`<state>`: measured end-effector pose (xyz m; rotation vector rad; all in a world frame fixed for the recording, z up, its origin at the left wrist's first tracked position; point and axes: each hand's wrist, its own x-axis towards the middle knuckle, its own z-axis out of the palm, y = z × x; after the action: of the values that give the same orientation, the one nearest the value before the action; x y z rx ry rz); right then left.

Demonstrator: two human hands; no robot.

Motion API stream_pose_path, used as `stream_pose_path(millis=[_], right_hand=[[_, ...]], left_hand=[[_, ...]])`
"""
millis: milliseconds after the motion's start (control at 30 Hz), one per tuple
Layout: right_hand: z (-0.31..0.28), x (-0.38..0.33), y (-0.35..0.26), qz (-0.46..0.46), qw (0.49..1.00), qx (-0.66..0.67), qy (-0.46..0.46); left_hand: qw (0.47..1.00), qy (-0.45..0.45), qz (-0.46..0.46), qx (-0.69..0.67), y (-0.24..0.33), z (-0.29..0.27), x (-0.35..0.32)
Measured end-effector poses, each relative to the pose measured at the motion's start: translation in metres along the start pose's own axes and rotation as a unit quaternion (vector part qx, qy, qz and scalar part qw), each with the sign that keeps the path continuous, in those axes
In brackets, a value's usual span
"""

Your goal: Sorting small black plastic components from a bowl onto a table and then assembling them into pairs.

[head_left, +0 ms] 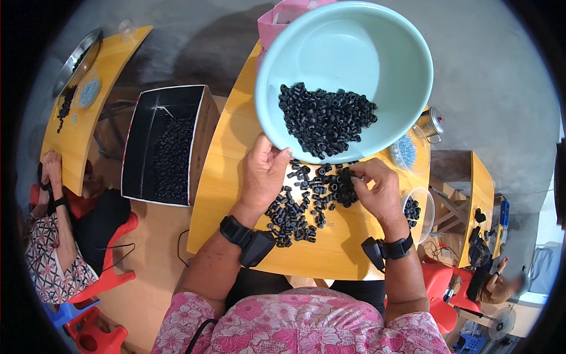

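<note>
Gripping basin (404, 76) with left hand (263, 177), right hand (377, 187) hold unclear, work looks partway: black pieces (327, 121) beyond grip, loose pieces (290, 217) between hands.

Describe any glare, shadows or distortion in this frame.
Head view: fisheye distortion bows the edges of the yellow table; bright glare shows among the loose black pieces; a soft shadow falls on the table near the right hand; the picture's corners are black.

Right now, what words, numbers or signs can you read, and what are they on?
None that I can read.
Pink bag: any print is too small to make out.
Cardboard box: any print on its side is too blurred.
Light-blue basin: no writing shows.
</note>
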<state>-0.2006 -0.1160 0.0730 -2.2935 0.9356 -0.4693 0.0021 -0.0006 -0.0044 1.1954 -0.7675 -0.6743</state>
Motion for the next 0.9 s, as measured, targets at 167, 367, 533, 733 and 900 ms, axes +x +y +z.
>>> stream_pose_path(millis=[167,367,533,733,900], right_hand=[[0.01,0.035,-0.011,-0.091,0.992,-0.013,0.089],[0.046,0.078,-0.015,-0.139,0.986,0.01,0.096],[0.063,0.093,-0.01,-0.169,0.979,-0.059,0.098],[0.064,0.095,-0.021,-0.164,0.979,-0.08,0.086],[0.065,0.1,-0.019,-0.151,0.981,-0.082,0.09]], left_hand=[[1.0,-0.001,-0.003,-0.015,0.002,-0.002,-0.001],[1.0,0.001,-0.004,-0.023,0.001,-0.001,-0.001],[0.999,0.026,0.013,-0.046,0.007,0.004,0.001],[0.999,0.026,0.023,-0.037,0.008,0.002,-0.001],[0.999,0.018,0.035,-0.036,0.004,0.003,0.0]])
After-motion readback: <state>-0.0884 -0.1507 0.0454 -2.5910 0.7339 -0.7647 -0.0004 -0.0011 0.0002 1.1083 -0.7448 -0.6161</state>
